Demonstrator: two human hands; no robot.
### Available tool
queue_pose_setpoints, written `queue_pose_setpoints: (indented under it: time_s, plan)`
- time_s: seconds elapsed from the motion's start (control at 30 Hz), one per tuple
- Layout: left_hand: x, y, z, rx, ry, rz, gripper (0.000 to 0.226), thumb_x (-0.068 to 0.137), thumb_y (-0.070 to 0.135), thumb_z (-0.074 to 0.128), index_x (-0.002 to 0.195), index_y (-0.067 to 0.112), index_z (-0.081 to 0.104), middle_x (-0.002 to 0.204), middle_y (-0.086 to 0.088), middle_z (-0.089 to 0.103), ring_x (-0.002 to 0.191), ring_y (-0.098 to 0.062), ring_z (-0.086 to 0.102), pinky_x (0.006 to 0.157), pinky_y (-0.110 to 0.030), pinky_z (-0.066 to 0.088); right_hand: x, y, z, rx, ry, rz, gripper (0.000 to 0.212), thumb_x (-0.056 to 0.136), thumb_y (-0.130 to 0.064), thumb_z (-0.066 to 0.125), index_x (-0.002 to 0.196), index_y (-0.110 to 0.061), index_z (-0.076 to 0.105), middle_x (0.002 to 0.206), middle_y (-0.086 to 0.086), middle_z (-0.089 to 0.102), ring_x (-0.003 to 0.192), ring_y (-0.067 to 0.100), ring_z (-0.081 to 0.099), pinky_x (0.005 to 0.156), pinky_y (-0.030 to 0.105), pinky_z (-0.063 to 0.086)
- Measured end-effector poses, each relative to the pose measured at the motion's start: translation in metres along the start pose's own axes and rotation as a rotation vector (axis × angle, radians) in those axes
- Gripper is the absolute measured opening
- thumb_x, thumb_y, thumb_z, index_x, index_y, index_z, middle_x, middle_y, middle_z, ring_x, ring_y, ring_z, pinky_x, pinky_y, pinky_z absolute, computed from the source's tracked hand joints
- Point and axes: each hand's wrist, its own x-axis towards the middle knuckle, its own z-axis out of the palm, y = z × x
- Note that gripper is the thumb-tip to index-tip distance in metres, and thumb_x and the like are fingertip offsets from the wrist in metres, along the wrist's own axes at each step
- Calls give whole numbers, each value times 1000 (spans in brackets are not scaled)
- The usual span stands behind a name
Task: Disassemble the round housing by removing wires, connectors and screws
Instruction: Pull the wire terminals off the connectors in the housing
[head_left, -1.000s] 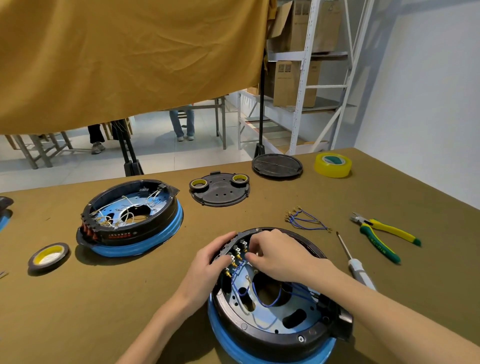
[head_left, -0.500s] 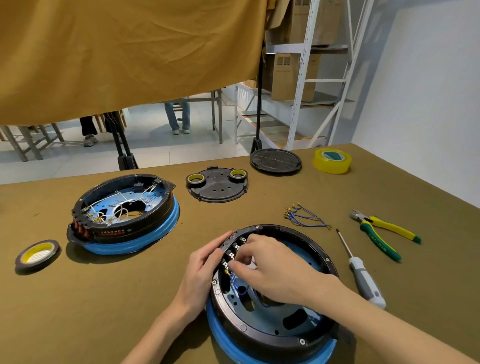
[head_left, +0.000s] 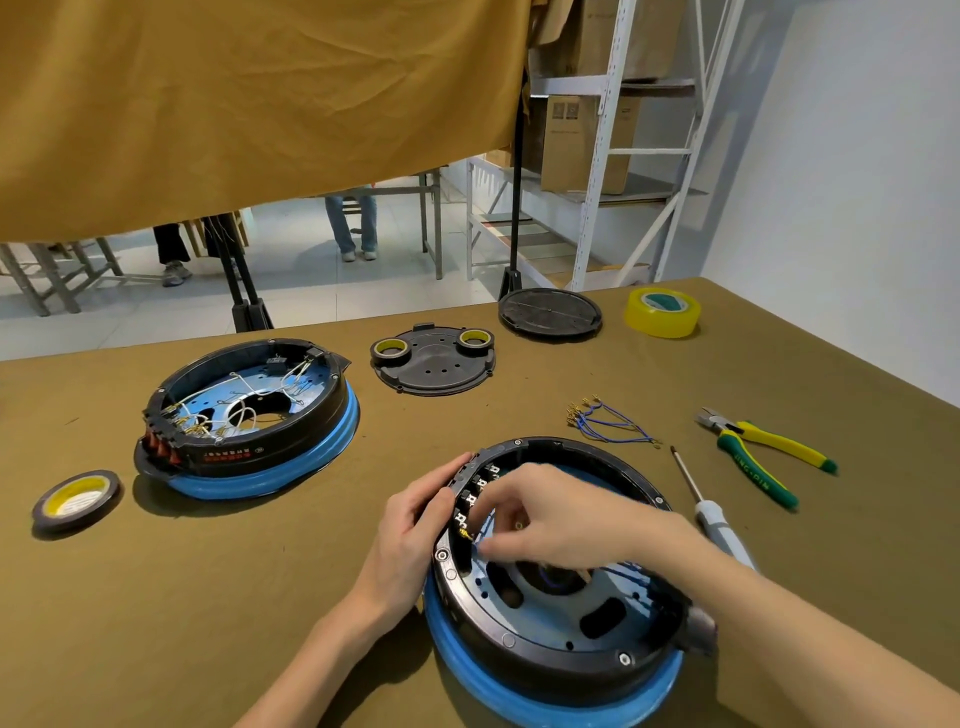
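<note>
With right hand (head_left: 561, 519) shifted lower along terminal row (head_left: 475, 499) of round black blue-rimmed housing (head_left: 550, 660), pinching yellow connector (head_left: 466, 533); left hand (head_left: 415, 514) gripping rim; unplugging ongoing.

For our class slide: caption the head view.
Left hand steadies the round housing while the right hand works at its connectors.

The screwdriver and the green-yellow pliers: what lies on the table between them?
Nothing. In the head view the stretch of olive table cover between the screwdriver and the pliers is bare; the loose blue wires lie farther left.
</note>
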Motion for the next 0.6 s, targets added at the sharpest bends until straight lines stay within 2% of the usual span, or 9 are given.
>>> queue_pose_setpoints:
  time_s: [0.07,0.2,0.33,0.5,0.6]
  plan:
    - [0,0,0,-6,-5,-2,53,98,40,49,147,21,54,142,9,64,134,-11,58,115,-50,43,-1,2,-13,201,-29,13,24,102,-32,59,107,-13,73,73,-1,70,61,8,59,63,22,48]
    - [0,1,0,-18,-13,-10,52,97,40,48,145,22,55,137,7,68,125,-14,64,107,-51,50,-10,9,-32,505,26,38,40,108,-37,47,109,-4,71,69,10,63,57,22,54,65,30,47]
    - [0,1,1,-29,-8,-8,52,97,39,48,145,22,56,134,7,69,122,-14,66,103,-48,53,-14,10,-37,547,57,24,23,104,-22,57,109,-5,71,67,7,57,54,18,48,57,31,48]
    - [-1,2,1,-23,-13,-3,54,96,45,49,146,24,55,136,8,68,123,-11,65,103,-44,54,-14,10,-46,541,81,16,19,103,-14,58,111,-3,70,65,0,55,55,12,41,47,25,33]
    - [-1,4,0,-15,-15,20,62,90,58,50,144,27,56,133,18,68,123,-6,64,101,-36,54,-11,11,-46,598,140,76,30,107,-21,50,112,3,68,72,7,59,59,16,51,49,26,47]
